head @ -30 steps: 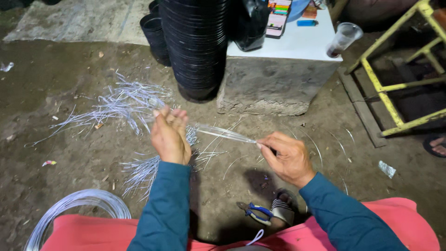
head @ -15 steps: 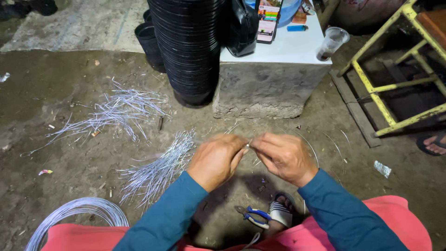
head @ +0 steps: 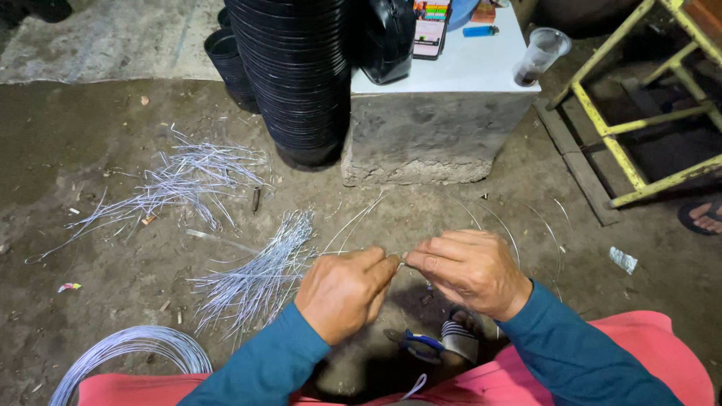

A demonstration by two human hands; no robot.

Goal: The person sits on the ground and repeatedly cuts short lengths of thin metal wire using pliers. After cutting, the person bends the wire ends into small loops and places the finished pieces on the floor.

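Observation:
My left hand [head: 342, 292] and my right hand [head: 470, 271] meet fingertip to fingertip over the dirt floor, both pinching a thin silver wire [head: 352, 222] that curves away toward the concrete block. A pile of cut silver wire pieces [head: 259, 274] lies just left of my left hand. A second, more scattered pile of wire pieces [head: 180, 180] lies farther left. Blue-handled pliers [head: 418, 343] rest on the ground under my hands, beside a striped sandal [head: 459, 340].
A tall stack of black plastic pots [head: 297, 75] stands by a concrete block [head: 432, 128] holding a clear cup [head: 540, 54], a phone and a lighter. A coil of wire [head: 124, 353] lies bottom left. A yellow metal frame [head: 639, 113] and another person's sandalled foot [head: 701, 216] are at right.
My left hand swung from raised and apart at the left down to meet my right hand; the stretched wire bundle is now pinched short between both hands.

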